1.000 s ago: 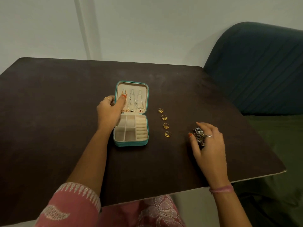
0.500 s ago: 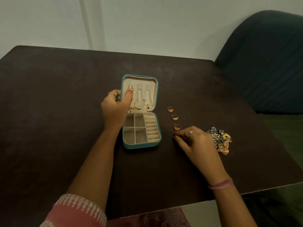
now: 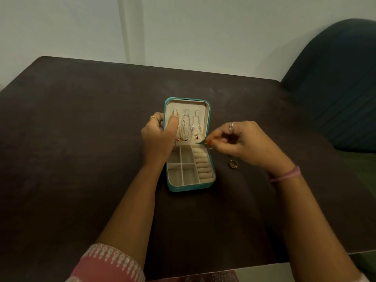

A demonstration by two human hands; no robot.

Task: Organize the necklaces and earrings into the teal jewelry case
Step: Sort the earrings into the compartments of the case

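The teal jewelry case (image 3: pixel 189 188) lies open in the middle of the dark table, its cream lid upright. Three necklaces (image 3: pixel 188 127) hang inside the lid, one gold and two silver. My left hand (image 3: pixel 157 139) grips the lid's left edge, thumb pressed on the gold chain. My right hand (image 3: pixel 240 142) pinches a small gold ring (image 3: pixel 208 146) at its fingertips, right above the top of the case's ring-roll column (image 3: pixel 202 164). Another gold ring (image 3: pixel 233 164) lies on the table just right of the case, below my right hand. The square compartments are bare.
A dark table (image 3: pixel 81 159) carries everything; its near edge runs at the lower right. A dark blue upholstered chair (image 3: pixel 341 88) stands at the right beyond the table. A pale wall lies behind.
My right hand left the jewelry pile, picked a gold ring from the row and carried it left to the case's ring rolls. The left hand stayed on the lid. The pile is hidden now.
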